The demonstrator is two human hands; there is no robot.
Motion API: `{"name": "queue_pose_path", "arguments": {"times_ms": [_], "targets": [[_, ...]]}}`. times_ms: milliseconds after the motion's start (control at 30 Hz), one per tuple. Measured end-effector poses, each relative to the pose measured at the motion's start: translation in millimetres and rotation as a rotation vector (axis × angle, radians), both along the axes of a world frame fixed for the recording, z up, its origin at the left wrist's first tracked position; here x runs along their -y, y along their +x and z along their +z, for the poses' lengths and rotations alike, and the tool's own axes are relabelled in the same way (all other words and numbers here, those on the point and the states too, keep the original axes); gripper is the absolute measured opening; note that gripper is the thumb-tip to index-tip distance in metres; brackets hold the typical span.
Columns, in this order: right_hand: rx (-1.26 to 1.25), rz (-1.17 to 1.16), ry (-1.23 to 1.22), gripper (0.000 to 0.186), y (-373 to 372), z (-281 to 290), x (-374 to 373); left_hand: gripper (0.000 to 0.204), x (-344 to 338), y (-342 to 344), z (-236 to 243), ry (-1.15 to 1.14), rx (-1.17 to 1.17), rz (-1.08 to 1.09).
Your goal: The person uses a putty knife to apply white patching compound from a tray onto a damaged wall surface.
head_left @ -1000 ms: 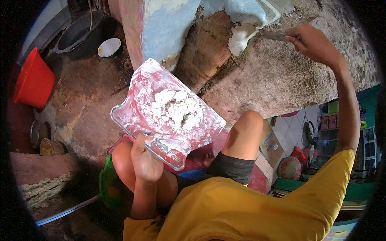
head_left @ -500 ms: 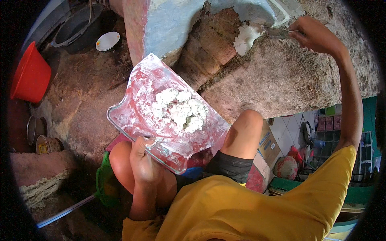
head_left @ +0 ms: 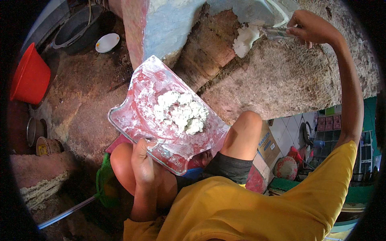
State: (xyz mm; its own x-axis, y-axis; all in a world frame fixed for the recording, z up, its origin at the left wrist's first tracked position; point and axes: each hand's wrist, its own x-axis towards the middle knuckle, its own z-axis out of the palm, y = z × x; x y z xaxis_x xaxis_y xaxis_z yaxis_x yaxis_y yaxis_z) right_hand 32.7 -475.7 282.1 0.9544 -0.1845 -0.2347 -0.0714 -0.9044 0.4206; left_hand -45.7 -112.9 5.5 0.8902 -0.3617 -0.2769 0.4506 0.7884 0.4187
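Observation:
My left hand grips the near edge of a reddish plastic sheet smeared with white, its thumb on top. A lumpy heap of white plaster lies on the middle of the sheet, which is above my knees. Stretched out to the upper right, my right hand is closed around a flat scraper. The scraper's far end is at a fresh white patch on the damaged wall, beside bare brown masonry. Part of its handle is hidden by my fingers.
At the left are a red bucket, a dark basin and a white plate. A green net with a pale pole lies at lower left. Rough wall runs ahead; a cardboard box and household items stand at right.
My right hand has risen slightly with the scraper, whose blade now shows at a different tilt. The sheet and my left hand have barely shifted.

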Motion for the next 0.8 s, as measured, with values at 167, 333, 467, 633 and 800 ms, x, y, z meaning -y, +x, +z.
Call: {"name": "queue_pose_path", "arguments": {"times_ms": [167, 333, 467, 633, 800], "targets": [[-0.020, 0.012, -0.046, 0.027, 8.9, 1.7, -2.2, 0.033, -1.9, 0.1, -10.9, 0.077, -0.011, 0.020], [-0.008, 0.064, -0.061, 0.025, 12.4, 1.3, 1.2, 0.033, 1.0, 2.5, -1.2, 0.007, -0.035, 0.014], [0.029, 0.172, -0.058, 0.024, 13.8, -0.3, 19.6, 0.035, -0.3, 6.3, -1.5, -0.019, -0.055, -0.024], [0.017, 0.127, -0.043, 0.026, 18.9, 4.0, 20.5, 0.038, -0.5, 6.1, -6.3, -0.014, -0.067, -0.013], [0.022, 0.005, -0.023, 0.027, 21.0, 5.1, 18.4, 0.041, -2.4, 6.1, -4.2, 0.027, 0.002, -0.010]]}}
